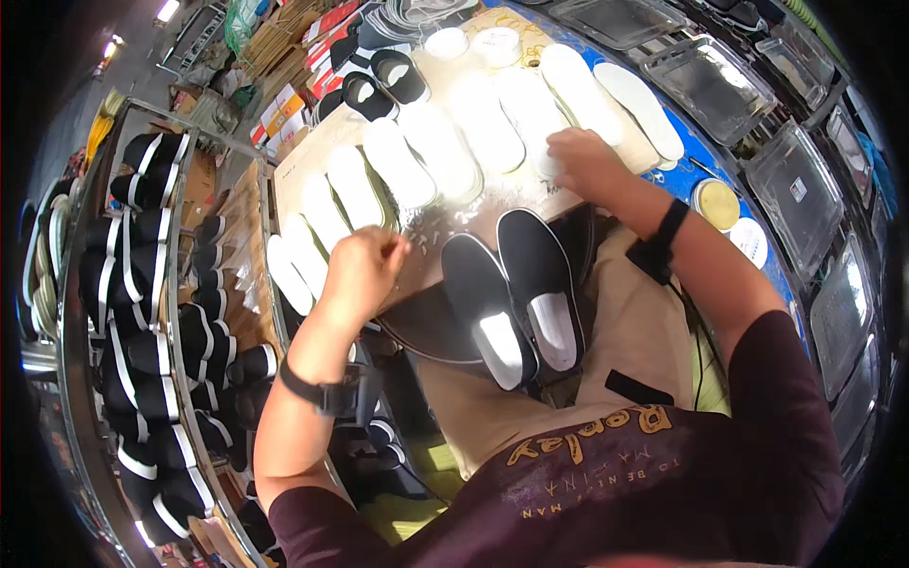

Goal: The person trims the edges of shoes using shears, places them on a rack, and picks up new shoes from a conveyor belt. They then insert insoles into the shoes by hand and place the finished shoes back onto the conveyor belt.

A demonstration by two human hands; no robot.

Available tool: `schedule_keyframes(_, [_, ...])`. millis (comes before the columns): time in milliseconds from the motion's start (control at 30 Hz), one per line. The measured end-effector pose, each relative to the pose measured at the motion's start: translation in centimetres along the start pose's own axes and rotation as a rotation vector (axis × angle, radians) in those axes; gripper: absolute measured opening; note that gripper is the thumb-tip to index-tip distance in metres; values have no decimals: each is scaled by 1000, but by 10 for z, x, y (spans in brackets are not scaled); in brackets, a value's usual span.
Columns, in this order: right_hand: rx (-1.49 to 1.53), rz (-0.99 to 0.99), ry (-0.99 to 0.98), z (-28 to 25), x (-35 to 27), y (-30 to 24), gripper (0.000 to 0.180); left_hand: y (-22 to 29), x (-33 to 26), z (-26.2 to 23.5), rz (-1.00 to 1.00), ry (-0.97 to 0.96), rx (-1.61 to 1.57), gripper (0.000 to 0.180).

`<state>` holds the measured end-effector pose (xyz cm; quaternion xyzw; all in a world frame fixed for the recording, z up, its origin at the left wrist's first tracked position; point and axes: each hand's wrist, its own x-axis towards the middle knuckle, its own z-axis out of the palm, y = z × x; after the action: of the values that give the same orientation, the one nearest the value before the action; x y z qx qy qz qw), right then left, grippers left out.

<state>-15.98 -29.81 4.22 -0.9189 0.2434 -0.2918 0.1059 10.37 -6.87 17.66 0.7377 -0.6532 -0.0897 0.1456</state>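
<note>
— Left hand: where, and doing what?
— Hovered over the near left edge of the wooden board, fingers curled in and pressed together at the tips. Possibly pinching something small; too blurred to tell. Nearest white insole lay just beyond the fingertips, on the far side, apart from them.

— And the right hand?
— Rested palm down on the board's right part, fingers bent and close together, tips hidden on the far side. Pressed against the near end of a white insole that stretched away toward the far edge. Whether gripped or only touched, impossible to say.

— Rest of the insoles?
— Laid out side by side in a row across the board, from near left to far right, each slanting away. Two more at the far right end, just past the right hand.

— Anything nearer the body?
— Pair of black slip-on shoes on the lap, between the two forearms, toes toward the board, white linings showing. Black bands on both wrists.

— Off to the sides?
— Rack of black shoes with white stripes on the left. Clear plastic trays on the right, round yellow lid near the right forearm.
</note>
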Motion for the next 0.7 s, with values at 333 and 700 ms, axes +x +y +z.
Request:
schedule_keyframes(333, [-360,1,-337,37,32,17,11,35,180,140,289,73,307,32])
schedule_keyframes(700, [-455,-47,-137,46,15,13,11,36,165,99,86,142,84,22])
